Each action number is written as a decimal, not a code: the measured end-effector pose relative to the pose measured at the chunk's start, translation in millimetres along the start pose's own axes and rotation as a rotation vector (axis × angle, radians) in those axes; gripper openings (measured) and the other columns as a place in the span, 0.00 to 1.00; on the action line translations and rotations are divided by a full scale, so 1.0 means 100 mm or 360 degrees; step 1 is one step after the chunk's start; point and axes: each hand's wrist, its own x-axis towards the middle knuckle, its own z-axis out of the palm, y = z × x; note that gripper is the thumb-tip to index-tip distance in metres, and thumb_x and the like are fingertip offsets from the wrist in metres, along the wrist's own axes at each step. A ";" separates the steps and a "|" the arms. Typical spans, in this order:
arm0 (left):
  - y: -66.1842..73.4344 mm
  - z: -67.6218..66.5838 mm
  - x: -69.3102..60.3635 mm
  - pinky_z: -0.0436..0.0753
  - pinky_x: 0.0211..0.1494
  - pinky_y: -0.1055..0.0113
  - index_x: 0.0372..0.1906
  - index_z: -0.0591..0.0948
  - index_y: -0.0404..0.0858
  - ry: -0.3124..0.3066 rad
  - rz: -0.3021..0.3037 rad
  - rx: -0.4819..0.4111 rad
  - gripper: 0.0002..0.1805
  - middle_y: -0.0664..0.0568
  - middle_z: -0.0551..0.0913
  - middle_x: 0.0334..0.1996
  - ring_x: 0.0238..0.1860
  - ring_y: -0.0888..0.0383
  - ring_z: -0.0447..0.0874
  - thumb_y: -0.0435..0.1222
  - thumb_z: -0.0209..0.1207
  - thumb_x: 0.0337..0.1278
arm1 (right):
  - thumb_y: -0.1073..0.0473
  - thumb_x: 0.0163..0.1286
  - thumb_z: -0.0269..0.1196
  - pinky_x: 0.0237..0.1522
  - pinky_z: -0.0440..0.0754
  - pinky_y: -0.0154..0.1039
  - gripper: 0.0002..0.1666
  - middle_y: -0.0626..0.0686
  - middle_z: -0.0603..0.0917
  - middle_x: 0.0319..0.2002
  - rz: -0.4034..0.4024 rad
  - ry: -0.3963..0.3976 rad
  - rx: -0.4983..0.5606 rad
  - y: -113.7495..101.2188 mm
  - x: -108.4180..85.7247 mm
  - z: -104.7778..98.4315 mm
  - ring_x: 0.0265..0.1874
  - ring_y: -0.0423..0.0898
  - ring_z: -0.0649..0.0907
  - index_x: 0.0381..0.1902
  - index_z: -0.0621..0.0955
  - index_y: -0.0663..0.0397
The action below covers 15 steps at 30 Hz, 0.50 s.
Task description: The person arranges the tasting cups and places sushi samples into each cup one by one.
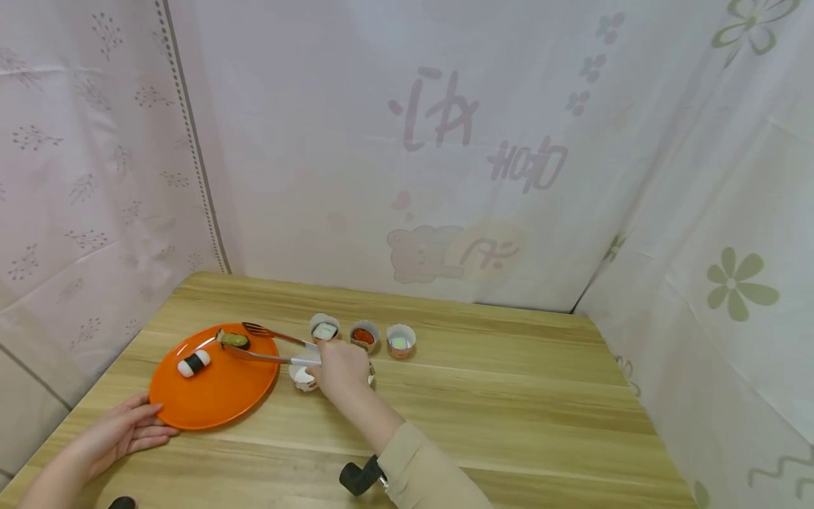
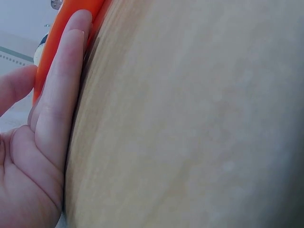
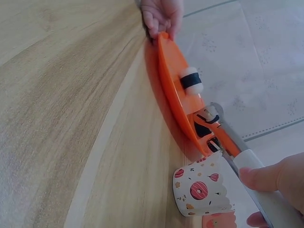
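My right hand grips white-handled metal tongs, their tips on either side of a dark, green-topped sushi piece. That piece lies near the far right edge of an orange plate. On the plate's left part rests a white rice piece with a black band. My left hand holds the plate's near left rim, thumb on the upper side and straighter fingers along and below it. In the right wrist view the tongs' handle runs between thumb and fingers. Whether the tips squeeze the piece is unclear.
Three small paper cups stand behind my right hand: one with white food, one with orange-red food, one with pale green and white food. Another patterned cup stands beside the plate, under the tongs. A black object shows at the bottom edge.
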 end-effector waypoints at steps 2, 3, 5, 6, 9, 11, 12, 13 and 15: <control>0.00 0.00 0.00 0.76 0.57 0.49 0.60 0.58 0.37 0.0001 -0.0006 0.0007 0.13 0.36 0.81 0.47 0.50 0.43 0.81 0.34 0.35 0.78 | 0.31 0.52 0.69 0.07 0.63 0.33 0.25 0.42 0.80 0.20 0.0002 0.0002 -0.0005 -0.01 0.00 0.00 0.10 0.38 0.70 0.43 0.85 0.36; 0.00 0.00 0.00 0.76 0.57 0.49 0.62 0.57 0.35 0.0002 -0.0006 0.0019 0.15 0.36 0.82 0.47 0.50 0.43 0.81 0.35 0.35 0.78 | 0.31 0.51 0.69 0.07 0.63 0.32 0.25 0.42 0.80 0.19 0.0005 0.0003 -0.0005 -0.01 0.00 0.01 0.10 0.38 0.70 0.42 0.85 0.36; 0.01 0.00 0.01 0.76 0.58 0.49 0.62 0.56 0.35 0.0014 -0.0019 0.0021 0.15 0.36 0.82 0.47 0.50 0.43 0.81 0.35 0.36 0.78 | 0.31 0.51 0.69 0.07 0.63 0.32 0.24 0.41 0.78 0.18 0.0012 0.0005 -0.0001 -0.02 0.01 0.01 0.10 0.38 0.69 0.41 0.85 0.36; 0.01 0.00 0.01 0.76 0.57 0.49 0.64 0.53 0.31 0.0010 -0.0012 0.0039 0.18 0.36 0.82 0.47 0.50 0.43 0.81 0.35 0.35 0.78 | 0.31 0.51 0.69 0.07 0.63 0.32 0.24 0.42 0.78 0.17 0.0014 0.0004 -0.0004 -0.02 0.01 0.01 0.10 0.38 0.69 0.41 0.85 0.36; 0.01 0.01 0.01 0.76 0.57 0.49 0.66 0.48 0.27 0.0006 -0.0008 0.0047 0.22 0.36 0.81 0.47 0.50 0.43 0.81 0.35 0.35 0.78 | 0.31 0.51 0.69 0.07 0.62 0.32 0.24 0.42 0.76 0.15 0.0015 0.0008 -0.0007 -0.03 0.01 0.02 0.09 0.38 0.69 0.41 0.85 0.35; 0.01 0.01 0.00 0.76 0.57 0.49 0.63 0.57 0.35 -0.0006 -0.0014 -0.0001 0.15 0.36 0.81 0.47 0.50 0.43 0.81 0.35 0.35 0.78 | 0.31 0.51 0.69 0.07 0.62 0.32 0.25 0.42 0.76 0.15 0.0014 0.0001 -0.0015 -0.03 0.01 0.02 0.09 0.37 0.68 0.42 0.84 0.34; 0.00 0.00 0.00 0.76 0.57 0.49 0.63 0.57 0.34 -0.0012 -0.0007 0.0001 0.16 0.36 0.81 0.47 0.50 0.43 0.81 0.34 0.35 0.78 | 0.31 0.51 0.68 0.07 0.62 0.32 0.25 0.42 0.76 0.15 0.0011 0.0002 -0.0021 -0.04 0.01 0.02 0.09 0.37 0.68 0.42 0.84 0.34; 0.00 0.00 0.00 0.76 0.57 0.49 0.62 0.58 0.36 -0.0010 -0.0008 -0.0011 0.15 0.36 0.81 0.47 0.50 0.43 0.81 0.34 0.35 0.78 | 0.31 0.51 0.69 0.07 0.62 0.32 0.24 0.41 0.76 0.15 0.0008 0.0007 -0.0024 -0.04 0.01 0.03 0.09 0.37 0.68 0.42 0.85 0.34; 0.00 0.01 0.00 0.76 0.57 0.49 0.62 0.57 0.34 -0.0002 -0.0007 -0.0009 0.15 0.36 0.81 0.47 0.50 0.42 0.81 0.34 0.35 0.78 | 0.31 0.51 0.69 0.07 0.62 0.32 0.24 0.41 0.77 0.16 0.0007 0.0011 -0.0029 -0.04 0.01 0.04 0.09 0.37 0.68 0.41 0.85 0.34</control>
